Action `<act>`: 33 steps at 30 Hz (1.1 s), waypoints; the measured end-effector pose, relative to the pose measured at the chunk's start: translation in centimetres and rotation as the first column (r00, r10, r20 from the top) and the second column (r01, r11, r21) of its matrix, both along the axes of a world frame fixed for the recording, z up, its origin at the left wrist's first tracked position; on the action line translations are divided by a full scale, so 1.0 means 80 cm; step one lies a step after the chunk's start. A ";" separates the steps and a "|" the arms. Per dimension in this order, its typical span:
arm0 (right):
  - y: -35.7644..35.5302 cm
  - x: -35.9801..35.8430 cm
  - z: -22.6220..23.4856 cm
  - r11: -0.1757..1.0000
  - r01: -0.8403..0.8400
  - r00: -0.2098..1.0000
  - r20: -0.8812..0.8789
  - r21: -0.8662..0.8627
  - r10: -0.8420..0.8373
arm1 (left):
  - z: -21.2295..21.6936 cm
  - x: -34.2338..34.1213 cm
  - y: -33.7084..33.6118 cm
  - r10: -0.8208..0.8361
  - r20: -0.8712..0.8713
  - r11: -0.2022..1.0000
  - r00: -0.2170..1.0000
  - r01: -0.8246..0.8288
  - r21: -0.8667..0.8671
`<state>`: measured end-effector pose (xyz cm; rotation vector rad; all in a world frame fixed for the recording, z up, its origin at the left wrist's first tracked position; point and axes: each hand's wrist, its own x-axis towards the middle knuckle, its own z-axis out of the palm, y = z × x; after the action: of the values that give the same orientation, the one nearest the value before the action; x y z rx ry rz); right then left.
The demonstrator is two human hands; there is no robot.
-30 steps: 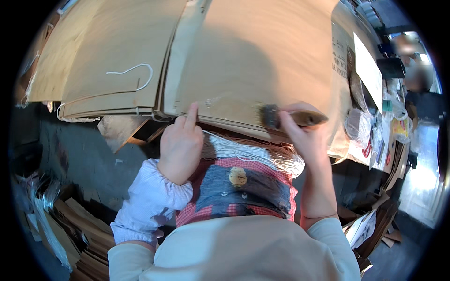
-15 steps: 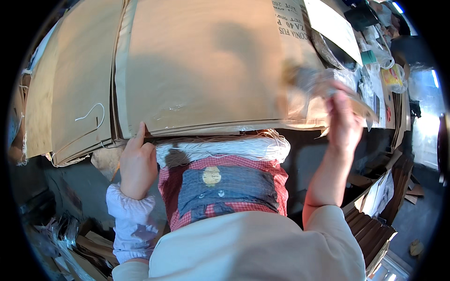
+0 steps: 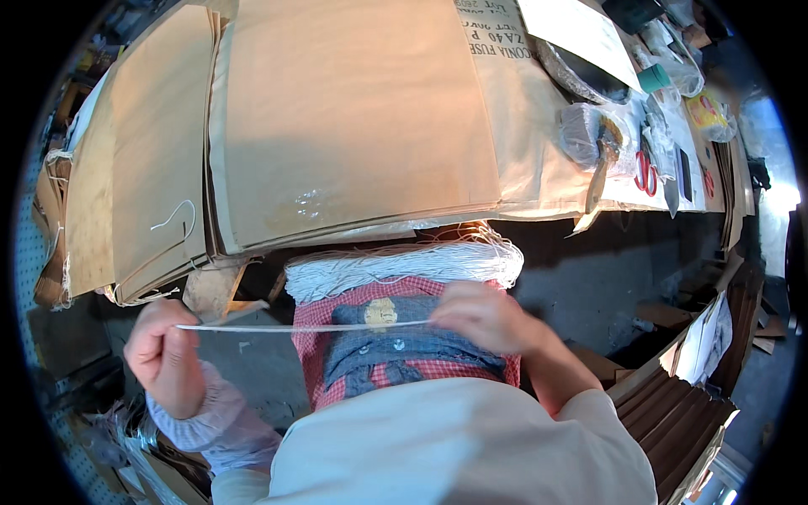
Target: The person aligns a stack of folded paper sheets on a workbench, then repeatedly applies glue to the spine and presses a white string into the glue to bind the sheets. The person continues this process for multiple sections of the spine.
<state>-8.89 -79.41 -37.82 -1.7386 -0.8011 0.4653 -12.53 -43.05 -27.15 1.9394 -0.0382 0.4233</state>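
Observation:
A white cord (image 3: 303, 328) is stretched nearly level in front of my body. My left hand (image 3: 167, 349) is closed on its left end. At the other end my right hand (image 3: 484, 318), slightly blurred, pinches the cord. Just beyond it a bundle of white cords (image 3: 396, 271) lies along the table's front edge, above my red checked apron (image 3: 307, 358). Behind the bundle is a stack of brown paper sheets (image 3: 362, 126), with a shiny wet-looking patch near its front edge. A brush with a flat handle (image 3: 601, 164) rests at the right of the table.
Beside the brush are a crumpled plastic bag (image 3: 581, 135), red-handled scissors (image 3: 645, 174) and a knife (image 3: 671, 194). A dark bowl (image 3: 581, 74) sits partly under a white sheet (image 3: 581, 34). More brown paper (image 3: 160, 160) lies at the left, and folded brown board (image 3: 665, 429) stands at lower right.
My right hand has put the brush down at the right and come in toward my body. My left hand has left the paper's edge. Both now hold the white cord.

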 end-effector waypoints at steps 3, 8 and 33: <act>-0.056 0.026 0.050 0.964 0.264 0.965 -0.003 0.031 -0.264 | 0.006 -0.005 0.046 0.046 -0.072 0.972 0.996 -0.028 0.231; -0.070 0.100 0.067 0.804 0.568 0.811 -0.044 -0.179 -0.583 | -0.067 0.067 0.070 0.086 -0.291 0.961 0.953 -0.003 0.275; -0.004 0.129 -0.043 0.729 0.684 0.450 0.800 -0.023 -0.398 | -0.148 0.103 0.011 -0.323 -0.166 0.675 0.932 0.350 0.649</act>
<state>1.41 -79.74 -41.27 -2.4420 -0.6436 -0.7035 -4.28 -42.17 -39.00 2.5865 -0.5993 0.1142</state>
